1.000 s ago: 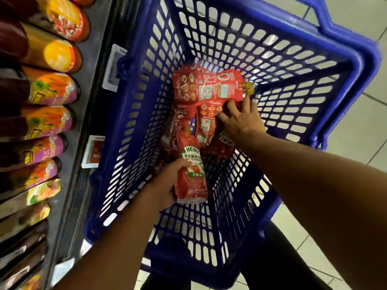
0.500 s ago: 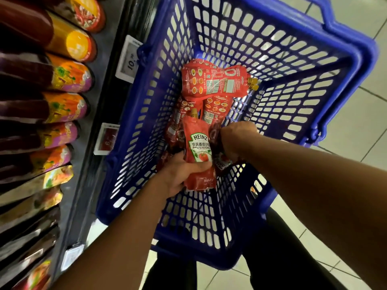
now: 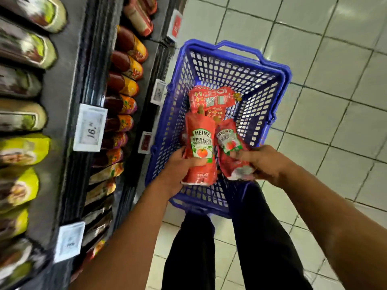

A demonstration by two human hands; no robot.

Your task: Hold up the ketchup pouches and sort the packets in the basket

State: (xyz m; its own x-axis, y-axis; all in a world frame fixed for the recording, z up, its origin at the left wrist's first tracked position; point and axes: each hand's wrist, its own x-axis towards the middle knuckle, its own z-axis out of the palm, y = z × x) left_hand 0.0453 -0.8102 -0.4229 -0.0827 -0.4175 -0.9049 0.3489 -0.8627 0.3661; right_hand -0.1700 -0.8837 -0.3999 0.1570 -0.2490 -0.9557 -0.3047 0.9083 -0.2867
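**Two ketchup pouches held over a blue shopping basket**

A person stands in a shop aisle with a red ketchup pouch in each hand, both held above the near end of a blue plastic basket [image 3: 278, 84] that sits on the pale tiled floor [image 3: 335, 59]. The left hand [image 3: 178, 172] is curled round the lower half of the left pouch [image 3: 200, 147], thumb across its front; the pouch stands nearly upright, its label with a tomato picture facing the camera and its cap pointing away. The right hand [image 3: 263, 164] pinches the right pouch [image 3: 229, 151] near its bottom edge; this one is tilted and crumpled, just beside the first, the two almost touching. The hands themselves are apart, each clamped on its own pouch. More red pouches [image 3: 211, 99] lie in the bottom of the basket, beyond the two held ones. To the left, dark shelves [image 3: 69, 80] carry rows of bottles [image 3: 125, 88] and white price tags [image 3: 90, 128]. The person's dark trousers [image 3: 209, 248] show below the basket.
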